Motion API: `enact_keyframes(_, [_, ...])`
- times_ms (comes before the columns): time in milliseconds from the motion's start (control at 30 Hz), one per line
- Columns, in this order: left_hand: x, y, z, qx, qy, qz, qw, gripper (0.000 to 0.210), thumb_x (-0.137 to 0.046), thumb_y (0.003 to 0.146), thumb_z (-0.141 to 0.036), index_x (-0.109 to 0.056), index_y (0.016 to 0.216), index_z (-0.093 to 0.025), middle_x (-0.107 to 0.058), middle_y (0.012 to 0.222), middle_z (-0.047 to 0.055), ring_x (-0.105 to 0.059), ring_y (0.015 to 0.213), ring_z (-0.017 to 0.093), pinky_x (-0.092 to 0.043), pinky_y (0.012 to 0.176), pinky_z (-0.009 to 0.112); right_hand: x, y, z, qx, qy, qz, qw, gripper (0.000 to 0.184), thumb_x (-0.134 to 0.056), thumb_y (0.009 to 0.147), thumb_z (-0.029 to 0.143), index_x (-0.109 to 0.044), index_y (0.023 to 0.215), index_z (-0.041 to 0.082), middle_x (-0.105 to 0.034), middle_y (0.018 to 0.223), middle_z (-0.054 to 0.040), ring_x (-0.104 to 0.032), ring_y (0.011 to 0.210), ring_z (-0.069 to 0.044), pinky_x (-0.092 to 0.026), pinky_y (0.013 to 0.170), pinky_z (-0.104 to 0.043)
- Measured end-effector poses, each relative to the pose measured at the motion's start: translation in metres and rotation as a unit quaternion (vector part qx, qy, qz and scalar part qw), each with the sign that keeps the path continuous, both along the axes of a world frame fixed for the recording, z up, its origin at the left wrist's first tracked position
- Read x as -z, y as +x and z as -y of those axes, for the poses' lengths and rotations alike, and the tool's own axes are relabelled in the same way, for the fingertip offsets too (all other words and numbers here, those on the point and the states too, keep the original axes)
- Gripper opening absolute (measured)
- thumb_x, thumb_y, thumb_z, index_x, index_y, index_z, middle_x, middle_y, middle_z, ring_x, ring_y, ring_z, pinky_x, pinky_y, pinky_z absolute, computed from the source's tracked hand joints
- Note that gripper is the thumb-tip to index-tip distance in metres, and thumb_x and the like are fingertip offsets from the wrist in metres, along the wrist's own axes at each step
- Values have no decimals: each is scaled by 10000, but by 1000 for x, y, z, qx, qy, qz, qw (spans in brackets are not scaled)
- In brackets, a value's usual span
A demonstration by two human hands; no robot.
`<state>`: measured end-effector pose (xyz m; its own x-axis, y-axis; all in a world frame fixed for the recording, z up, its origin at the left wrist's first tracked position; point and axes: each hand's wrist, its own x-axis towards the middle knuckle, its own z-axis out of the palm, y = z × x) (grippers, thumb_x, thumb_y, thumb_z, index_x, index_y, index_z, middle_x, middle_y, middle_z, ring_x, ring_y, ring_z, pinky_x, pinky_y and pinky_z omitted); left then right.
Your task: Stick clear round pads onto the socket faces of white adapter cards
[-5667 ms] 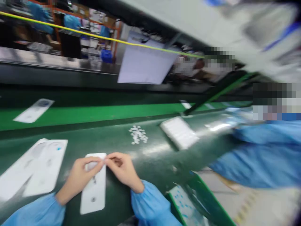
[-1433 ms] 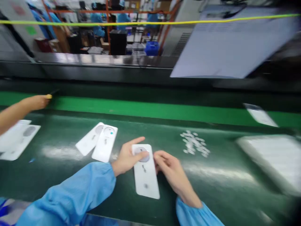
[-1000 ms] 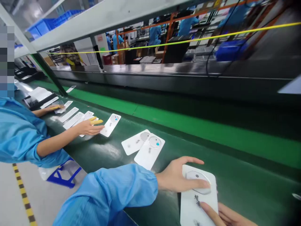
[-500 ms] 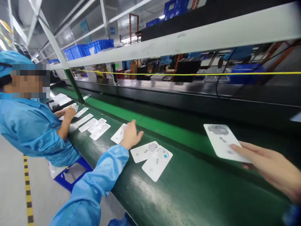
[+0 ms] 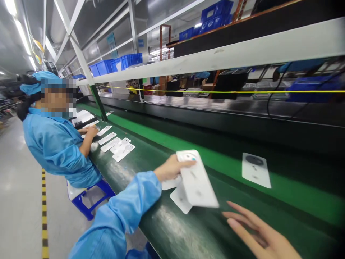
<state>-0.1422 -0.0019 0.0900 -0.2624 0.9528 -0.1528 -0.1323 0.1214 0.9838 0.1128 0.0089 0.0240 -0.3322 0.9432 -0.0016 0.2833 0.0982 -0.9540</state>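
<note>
My left hand (image 5: 169, 168) grips a white phone back cover (image 5: 198, 183) by its upper end, thumb across the face beside a small blue dot. The cover is tilted above two more white covers, of which the nearer cover (image 5: 181, 199) is partly hidden. My right hand (image 5: 257, 230) is empty, fingers stretched toward the held cover's lower corner and apart from it. Farther right, a single white cover with a dark round ring (image 5: 256, 171) lies on the green strip of the bench.
Several white covers (image 5: 123, 153) lie along the green bench (image 5: 156, 158) to the left. A co-worker in blue (image 5: 58, 144) sits there on a blue stool (image 5: 93, 201). A white rail (image 5: 199, 64) and a yellow cord (image 5: 215, 91) cross above the bench.
My left hand has picked up a cover from the bench and brought it rightward. My right hand has let go of its cover, now lying on the green strip, and moved nearer.
</note>
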Motion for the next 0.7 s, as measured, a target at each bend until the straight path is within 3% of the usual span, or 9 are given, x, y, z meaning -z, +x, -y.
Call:
enact_keyframes(100, [24,58,-2,105,11,126,986,405,-856,737,-416,-727,935,-87,-754,936,122,-703,797,214,-556,786,355,-4,0,30,-144,-112,-30,983,531,-730,736,672,-755,946,185,-774,826,-127,-723,690,-267,-580,537,-330])
enact_keyframes(167, [35,87,3,144,37,183,972,448,-867,706,-419,-738,985,-94,-758,1027,150,-717,918,247,-547,857,357,-2,3,45,-182,-123,-54,974,545,-605,848,701,-707,810,167,-739,705,-107,-667,574,-208,-534,504,-294])
enact_keyframes(267, [46,101,8,140,30,258,955,515,-842,719,-301,-681,1183,-146,-739,1167,154,-727,1004,280,-556,897,399,9,10,55,-195,-114,-57,972,542,-531,919,676,-668,820,161,-685,587,-50,-561,472,-144,-468,489,-252])
enact_keyframes(367, [57,98,10,112,-20,285,952,629,-745,793,-221,-538,1387,-195,-750,1140,146,-751,944,274,-581,844,409,16,19,55,-168,-108,-29,980,481,-524,952,613,-670,878,161,-675,595,-29,-532,470,-133,-425,462,-232])
enact_keyframes(467, [65,99,14,130,-52,252,958,628,-710,813,-200,-512,1409,-171,-767,1057,150,-761,880,278,-595,792,401,16,29,52,-24,24,13,999,357,-586,941,508,-691,1001,173,-676,688,-25,-534,502,-135,-425,465,-243])
enact_keyframes(533, [68,105,18,145,-61,219,963,578,-711,809,-218,-555,1361,-148,-773,975,135,-759,803,261,-597,745,378,14,33,50,68,153,31,985,277,-599,943,414,-701,1068,189,-674,746,-32,-543,535,-142,-445,493,-259])
enact_keyframes(600, [68,111,21,150,-63,177,971,518,-719,793,-234,-613,1291,-139,-767,899,95,-738,722,225,-583,687,331,13,32,49,90,243,41,965,228,-568,969,326,-719,1090,206,-687,819,-55,-589,610,-161,-488,557,-279])
enact_keyframes(700, [68,116,24,161,-52,90,981,422,-720,782,-246,-692,1188,-135,-741,843,43,-677,666,167,-520,605,249,17,27,47,70,308,71,946,271,-517,1005,231,-732,1168,245,-698,915,-73,-654,742,-180,-535,668,-296])
